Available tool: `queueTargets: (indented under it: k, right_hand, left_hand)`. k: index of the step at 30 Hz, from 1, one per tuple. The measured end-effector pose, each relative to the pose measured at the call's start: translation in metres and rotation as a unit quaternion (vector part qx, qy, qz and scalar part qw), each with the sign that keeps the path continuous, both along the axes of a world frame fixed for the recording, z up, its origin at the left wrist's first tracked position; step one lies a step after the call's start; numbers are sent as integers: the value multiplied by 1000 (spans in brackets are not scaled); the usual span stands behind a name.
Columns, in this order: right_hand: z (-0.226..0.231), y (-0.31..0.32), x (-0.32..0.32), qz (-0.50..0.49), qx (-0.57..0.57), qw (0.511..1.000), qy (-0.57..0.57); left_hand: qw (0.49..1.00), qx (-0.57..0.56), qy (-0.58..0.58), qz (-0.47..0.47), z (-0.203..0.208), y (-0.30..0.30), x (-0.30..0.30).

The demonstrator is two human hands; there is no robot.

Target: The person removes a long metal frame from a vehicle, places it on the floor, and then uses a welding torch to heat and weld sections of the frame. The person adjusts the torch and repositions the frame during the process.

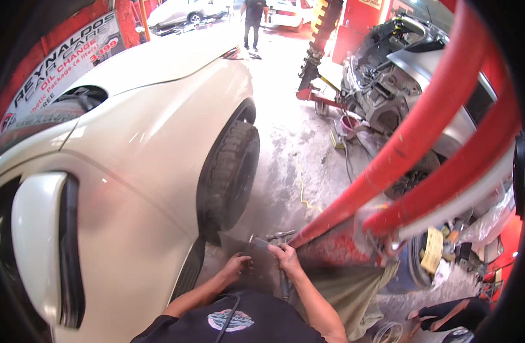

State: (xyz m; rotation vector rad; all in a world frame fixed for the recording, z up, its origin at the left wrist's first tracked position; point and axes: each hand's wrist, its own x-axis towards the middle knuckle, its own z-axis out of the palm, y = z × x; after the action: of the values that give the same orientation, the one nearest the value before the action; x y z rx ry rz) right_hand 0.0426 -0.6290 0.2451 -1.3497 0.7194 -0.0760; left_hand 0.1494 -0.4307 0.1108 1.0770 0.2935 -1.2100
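Note:
My right hand (285,258) is closed around a grey metal piece (260,243) with a rounded end that points left toward the tyre. My left hand (238,266) is just left of it, its fingers curled in; whatever they may hold cannot be made out. Beyond both hands stands the front tyre (234,174) of a cream-white car (142,143). Below my right hand hangs a dark, tube-like thing (284,286), partly hidden by my forearm.
Thick red posts (399,148) slant up on the right. Behind them sits a partly stripped silver car (431,71). A blue drum (408,266) and clutter stand at right. One person (254,23) stands far ahead; another (454,314) bends at lower right.

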Motion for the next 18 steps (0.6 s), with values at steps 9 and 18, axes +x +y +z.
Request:
queueTargets:
  k: [9,18]
  right_hand:
    - [-95,-189,263,-154,231,961,5]
    - [-74,-389,419,-221,251,938,-88]
  left_hand:
    - [969,129,-203,-62,-14,-225,253]
    - [962,53,-196,-184,70,-452,424]
